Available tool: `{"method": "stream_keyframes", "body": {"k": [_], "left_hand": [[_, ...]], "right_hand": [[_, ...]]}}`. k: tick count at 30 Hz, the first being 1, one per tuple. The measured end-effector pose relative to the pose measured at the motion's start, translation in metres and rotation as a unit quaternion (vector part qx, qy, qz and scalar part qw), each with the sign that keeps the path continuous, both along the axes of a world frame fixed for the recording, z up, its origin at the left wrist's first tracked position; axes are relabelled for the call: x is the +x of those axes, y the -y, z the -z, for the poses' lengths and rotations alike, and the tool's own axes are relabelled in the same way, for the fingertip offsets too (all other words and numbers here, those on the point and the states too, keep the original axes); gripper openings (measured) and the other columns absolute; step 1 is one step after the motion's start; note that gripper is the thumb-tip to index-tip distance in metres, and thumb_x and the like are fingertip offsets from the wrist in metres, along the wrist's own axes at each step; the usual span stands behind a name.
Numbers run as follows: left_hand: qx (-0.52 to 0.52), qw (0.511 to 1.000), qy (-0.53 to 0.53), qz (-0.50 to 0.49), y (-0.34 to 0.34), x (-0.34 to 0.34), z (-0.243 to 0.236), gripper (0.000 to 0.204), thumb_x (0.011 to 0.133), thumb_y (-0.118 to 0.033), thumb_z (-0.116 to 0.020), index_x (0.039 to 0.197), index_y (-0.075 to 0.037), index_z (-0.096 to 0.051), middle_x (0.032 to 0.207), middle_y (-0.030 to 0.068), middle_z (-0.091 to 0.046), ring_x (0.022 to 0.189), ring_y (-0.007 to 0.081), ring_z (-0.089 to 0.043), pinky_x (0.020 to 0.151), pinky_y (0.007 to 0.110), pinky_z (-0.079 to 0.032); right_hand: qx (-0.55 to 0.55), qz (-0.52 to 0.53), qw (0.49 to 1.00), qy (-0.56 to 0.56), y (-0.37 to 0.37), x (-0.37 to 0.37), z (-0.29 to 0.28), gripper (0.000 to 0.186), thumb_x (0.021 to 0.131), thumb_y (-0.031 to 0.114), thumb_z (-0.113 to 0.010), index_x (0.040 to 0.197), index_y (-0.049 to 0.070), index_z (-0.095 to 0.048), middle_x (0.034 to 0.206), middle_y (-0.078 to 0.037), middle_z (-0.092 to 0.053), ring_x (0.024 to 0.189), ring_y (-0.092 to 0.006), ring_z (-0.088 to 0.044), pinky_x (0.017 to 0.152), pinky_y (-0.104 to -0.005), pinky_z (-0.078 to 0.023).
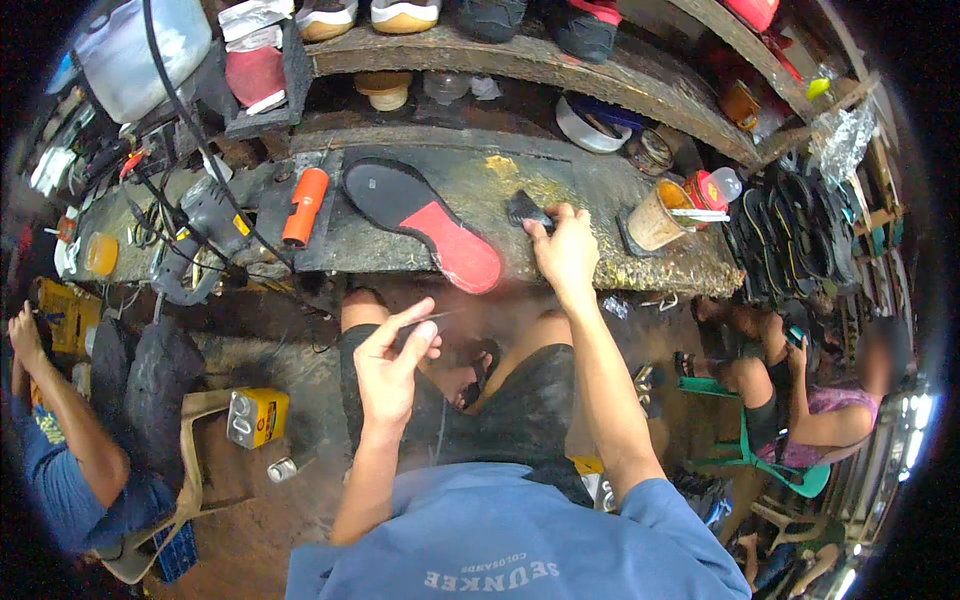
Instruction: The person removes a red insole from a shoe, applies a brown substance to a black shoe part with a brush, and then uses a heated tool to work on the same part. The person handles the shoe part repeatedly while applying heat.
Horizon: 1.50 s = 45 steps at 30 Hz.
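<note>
My left hand [390,372] is raised in front of the workbench edge. Its thumb and fingers pinch a thin, dark, blurred sliver [437,316] whose kind I cannot make out. Over the right part of the bench, my right hand [568,252] has its thumb and fingers closed at the edge of a small black piece [526,208] on the bench top. Between the hands lies a shoe insole [390,193], black at its wide end and red at the heel. Its heel reaches the bench's front edge.
An orange cylinder [305,207] and a grey power tool [215,218] with cables lie left. To the right stand a glue-stained cup [656,217] with a brush and several dark soles [795,235]. Shoes line a shelf [450,50]. People sit at both sides.
</note>
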<state>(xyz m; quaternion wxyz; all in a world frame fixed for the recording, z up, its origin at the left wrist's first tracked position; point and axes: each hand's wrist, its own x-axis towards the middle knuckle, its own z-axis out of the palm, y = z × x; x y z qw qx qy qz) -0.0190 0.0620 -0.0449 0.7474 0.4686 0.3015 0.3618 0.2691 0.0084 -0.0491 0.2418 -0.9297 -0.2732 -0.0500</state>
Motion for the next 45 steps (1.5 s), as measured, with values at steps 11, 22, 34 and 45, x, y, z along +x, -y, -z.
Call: {"method": "stream_keyframes", "body": {"k": [11, 22, 34, 45], "left_hand": [[0.166, 0.986, 0.033, -0.010, 0.006, 0.004, -0.010, 0.031, 0.094, 0.009, -0.073, 0.123, -0.001, -0.081, 0.138, 0.0152, -0.065, 0.121, 0.0223, -0.068, 0.102, 0.033, -0.059], [0.175, 0.985, -0.002, 0.008, 0.030, 0.033, -0.038, 0.055, 0.087, 0.019, -0.060, 0.138, 0.001, -0.073, 0.137, 0.0124, -0.061, 0.128, 0.0221, -0.062, 0.109, 0.032, -0.051], [0.025, 0.994, 0.064, 0.080, 0.033, 0.025, -0.030, 0.053, 0.096, 0.010, -0.068, 0.149, 0.006, -0.060, 0.144, 0.0132, -0.055, 0.140, 0.0237, -0.055, 0.118, 0.037, -0.048], [-0.132, 0.984, 0.101, 0.058, 0.039, 0.034, -0.025, 0.054, 0.100, 0.009, -0.066, 0.151, 0.004, -0.050, 0.147, 0.0164, -0.058, 0.136, 0.0231, -0.060, 0.113, 0.037, -0.053]], "right_hand": [[0.467, -0.212, 0.834, -0.200, 0.065, -0.030, -0.022, 0.020, 0.089, -0.011, -0.073, 0.103, 0.000, -0.081, 0.103, -0.007, -0.079, 0.088, -0.0129, -0.071, 0.080, -0.0269, -0.056], [0.513, -0.245, 0.655, -0.497, 0.093, -0.080, -0.036, 0.034, 0.091, -0.007, -0.073, 0.123, 0.001, -0.068, 0.118, -0.007, -0.072, 0.105, -0.0132, -0.068, 0.093, -0.0283, -0.055], [0.482, -0.221, 0.621, -0.577, 0.091, -0.104, -0.042, 0.055, 0.103, 0.006, -0.066, 0.154, 0.003, -0.044, 0.123, -0.005, -0.067, 0.113, -0.0128, -0.064, 0.103, -0.0297, -0.049], [0.461, -0.234, 0.648, -0.559, 0.092, -0.109, -0.048, 0.049, 0.103, 0.011, -0.067, 0.148, 0.002, -0.051, 0.124, -0.004, -0.066, 0.112, -0.0119, -0.062, 0.104, -0.0291, -0.047]]}}
